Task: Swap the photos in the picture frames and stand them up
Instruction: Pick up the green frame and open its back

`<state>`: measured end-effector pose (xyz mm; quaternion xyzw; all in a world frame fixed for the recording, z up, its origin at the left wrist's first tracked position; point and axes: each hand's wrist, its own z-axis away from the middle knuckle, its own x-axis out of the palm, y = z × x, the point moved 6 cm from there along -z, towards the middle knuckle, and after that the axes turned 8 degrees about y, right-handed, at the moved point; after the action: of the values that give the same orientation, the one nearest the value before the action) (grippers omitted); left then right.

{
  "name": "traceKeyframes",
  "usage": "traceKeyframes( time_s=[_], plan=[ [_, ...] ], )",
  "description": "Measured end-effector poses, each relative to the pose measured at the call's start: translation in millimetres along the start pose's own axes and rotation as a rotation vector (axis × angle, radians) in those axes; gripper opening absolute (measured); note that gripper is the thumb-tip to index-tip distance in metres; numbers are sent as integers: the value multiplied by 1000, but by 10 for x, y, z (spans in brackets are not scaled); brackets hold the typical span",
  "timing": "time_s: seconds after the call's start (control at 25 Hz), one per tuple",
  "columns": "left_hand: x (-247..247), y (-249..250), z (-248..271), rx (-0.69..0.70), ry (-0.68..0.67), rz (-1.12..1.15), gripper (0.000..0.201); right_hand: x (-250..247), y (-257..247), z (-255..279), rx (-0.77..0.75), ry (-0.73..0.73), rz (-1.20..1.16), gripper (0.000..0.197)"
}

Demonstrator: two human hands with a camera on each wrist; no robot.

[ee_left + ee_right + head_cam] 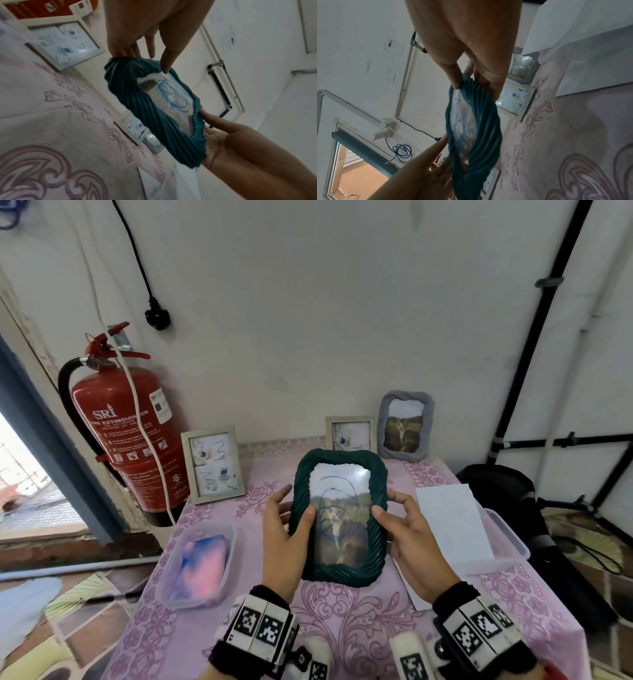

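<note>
A dark green ribbed picture frame is held up above the table, tilted back, its glass facing me. Behind the glass sits a photo with blue scribbles over a cat picture. My left hand grips the frame's left edge, thumb on the front. My right hand grips its right edge the same way. Standing at the back are a grey ribbed frame with a cat photo, a small pale frame and a larger pale frame.
The table wears a pink patterned cloth. A clear plastic tub with a pink and blue thing lies at left. A white sheet lies over a tub lid at right. A red fire extinguisher stands left of the table.
</note>
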<state>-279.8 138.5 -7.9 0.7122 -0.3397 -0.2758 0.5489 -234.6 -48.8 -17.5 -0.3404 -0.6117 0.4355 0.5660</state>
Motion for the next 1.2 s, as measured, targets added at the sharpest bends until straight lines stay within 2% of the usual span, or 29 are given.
traceKeyframes(
  time_s=[0.12, 0.24, 0.36, 0.48, 0.68, 0.92, 1.0, 1.12, 1.2],
  plan=[
    [49, 200, 114, 242, -4, -225, 42, 3, 3, 3, -18, 27, 31, 21],
    [267, 285, 307, 309, -192, -225, 37, 40, 10, 13, -20, 10, 21, 19],
    [416, 315, 461, 351, -279, -208, 37, 100, 4, 31, -32, -46, 20, 20],
    [449, 315, 514, 308, -274, -144, 37, 154, -30, 55, -38, -115, 22, 18],
    [442, 286, 526, 180, -290, 78, 39, 138, -60, 82, -11, -142, 20, 42],
    [291, 182, 424, 106, -169, 212, 28, 129, -32, 61, -75, -117, 157, 31],
    [230, 132, 386, 86, -134, 219, 26, 125, 21, 50, -90, -71, 220, 34],
    [149, 24, 357, 40, -88, 258, 23, -31, 138, 18, -122, 134, 375, 47],
    [86, -96, 330, -10, -41, 294, 22, -145, 232, 20, -104, 212, 442, 50]
  ],
)
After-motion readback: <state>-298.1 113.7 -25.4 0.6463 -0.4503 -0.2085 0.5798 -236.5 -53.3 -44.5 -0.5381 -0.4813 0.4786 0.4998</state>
